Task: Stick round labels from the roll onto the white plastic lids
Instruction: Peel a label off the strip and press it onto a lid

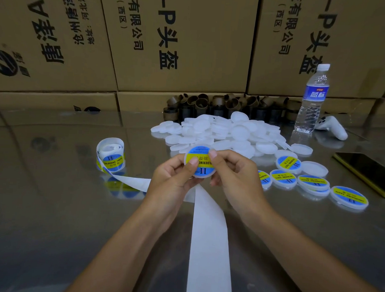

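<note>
standing at 9 o'clock of the hands: label roll [110, 157]. ctr: l hand [175, 178] + r hand [233, 176] both pinch one labelled lid [203, 167], thumbs on its label. bare lid pile [231, 132] at 12, finished lids [312, 181] at 3.

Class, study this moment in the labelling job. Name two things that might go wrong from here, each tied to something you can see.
1. The thumbs of the left hand and right hand press the label on the held lid; uneven pressure might crease it or trap a bubble.
2. The spent backing strip trails from the roll and between the forearms; an arm might catch it and drag or tip the roll.
</note>
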{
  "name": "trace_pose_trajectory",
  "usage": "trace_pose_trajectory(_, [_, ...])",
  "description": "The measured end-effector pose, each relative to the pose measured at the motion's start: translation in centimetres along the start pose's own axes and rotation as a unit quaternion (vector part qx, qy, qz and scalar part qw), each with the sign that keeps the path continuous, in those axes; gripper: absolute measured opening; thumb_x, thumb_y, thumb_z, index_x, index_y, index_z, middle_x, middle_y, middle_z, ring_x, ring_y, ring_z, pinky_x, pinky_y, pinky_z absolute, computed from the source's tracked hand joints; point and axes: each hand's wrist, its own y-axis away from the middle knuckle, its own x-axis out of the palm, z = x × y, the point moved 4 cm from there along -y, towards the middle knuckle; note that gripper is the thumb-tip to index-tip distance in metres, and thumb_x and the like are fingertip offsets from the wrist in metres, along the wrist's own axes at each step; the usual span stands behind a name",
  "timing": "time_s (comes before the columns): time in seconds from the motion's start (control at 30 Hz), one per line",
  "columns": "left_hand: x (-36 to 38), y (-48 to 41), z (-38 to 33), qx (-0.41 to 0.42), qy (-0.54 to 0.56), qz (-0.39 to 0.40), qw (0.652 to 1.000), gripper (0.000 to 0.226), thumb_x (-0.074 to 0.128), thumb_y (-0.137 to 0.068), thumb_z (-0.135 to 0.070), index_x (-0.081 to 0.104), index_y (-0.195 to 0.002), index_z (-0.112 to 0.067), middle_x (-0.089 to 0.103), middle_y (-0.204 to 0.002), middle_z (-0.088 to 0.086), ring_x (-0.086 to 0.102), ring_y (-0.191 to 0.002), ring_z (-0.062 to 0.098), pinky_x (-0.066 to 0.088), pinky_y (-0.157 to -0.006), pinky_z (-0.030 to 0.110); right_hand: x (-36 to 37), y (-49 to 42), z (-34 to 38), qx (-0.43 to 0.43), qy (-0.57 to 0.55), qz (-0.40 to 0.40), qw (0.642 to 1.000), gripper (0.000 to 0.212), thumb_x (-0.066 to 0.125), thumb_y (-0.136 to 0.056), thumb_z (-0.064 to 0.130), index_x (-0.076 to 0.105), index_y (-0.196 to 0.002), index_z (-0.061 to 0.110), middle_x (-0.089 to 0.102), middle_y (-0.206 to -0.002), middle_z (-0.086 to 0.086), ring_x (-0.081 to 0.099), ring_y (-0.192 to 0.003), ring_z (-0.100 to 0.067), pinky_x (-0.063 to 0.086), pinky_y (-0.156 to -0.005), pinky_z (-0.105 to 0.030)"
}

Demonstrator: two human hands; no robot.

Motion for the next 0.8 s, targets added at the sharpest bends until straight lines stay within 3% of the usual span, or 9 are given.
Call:
trace_pose_trajectory(0.3, [0.25, 0.34, 0.20, 0.006, -0.074, 0.001, 0.997, 0.044, 0.072, -0.066, -0.019, 0.065, -0.108, -0.008, 0.074, -0.093, 0.003, 0.068, -0.083, 0.010, 0.053, -0.073, 0.018, -0.17, -0.01, 0.13, -0.003, -0.014, -0.024, 1.000, 0.020, 0.061, -0.090, 0.020, 0.063, -0.072, 0.012, 0.063, -0.055, 0.008, 0.050, -0.043, -0.001, 0.043, -0.048, -0.013])
trace_pose_trajectory(0.43, [0.01, 0.26, 0.18, 0.007, -0.073, -0.011, 0.997, 0.038, 0.071, -0.072, -0.015, 0.067, -0.109, -0.011, 0.074, -0.094, 0.003, 0.067, -0.083, 0.009, 0.052, -0.072, 0.018, -0.18, 0.01, -0.06, -0.003, -0.018, -0.024, 1.000, 0.004, 0.064, -0.088, 0.019, 0.064, -0.086, 0.016, 0.061, -0.053, 0.007, 0.052, -0.043, -0.004, 0.044, -0.050, -0.013])
trace_pose_trajectory(0.5, [-0.14, 0.18, 0.20, 0.011, -0.072, -0.022, 0.997, 0.032, 0.070, -0.075, -0.013, 0.068, -0.106, -0.014, 0.075, -0.094, 0.002, 0.067, -0.084, 0.009, 0.053, -0.073, 0.018, -0.20, -0.02, -0.15, -0.005, -0.008, -0.022, 1.000, 0.007, 0.065, -0.087, 0.016, 0.062, -0.093, 0.018, 0.061, -0.055, 0.006, 0.054, -0.046, -0.004, 0.045, -0.052, -0.014])
trace_pose_trajectory(0.67, [-0.17, 0.19, 0.15, 0.013, -0.075, -0.028, 0.997, 0.039, 0.070, -0.067, -0.030, 0.069, -0.103, -0.015, 0.075, -0.095, 0.003, 0.069, -0.088, 0.011, 0.053, -0.073, 0.020, -0.42, -0.11, -0.05, -0.028, 0.024, -0.036, 0.999, 0.009, 0.066, -0.087, 0.015, 0.063, -0.090, 0.023, 0.062, -0.055, 0.006, 0.056, -0.048, -0.004, 0.046, -0.054, -0.015])
trace_pose_trajectory(0.8, [-0.47, 0.04, 0.20, 0.014, -0.074, -0.047, 0.996, 0.024, 0.061, -0.082, -0.029, 0.069, -0.098, -0.013, 0.074, -0.086, 0.002, 0.068, -0.082, 0.011, 0.053, -0.072, 0.022, -0.49, -0.05, -0.06, -0.036, 0.023, -0.023, 0.999, 0.012, 0.066, -0.087, 0.015, 0.063, -0.092, 0.026, 0.063, -0.057, 0.007, 0.058, -0.050, -0.003, 0.045, -0.054, -0.013])
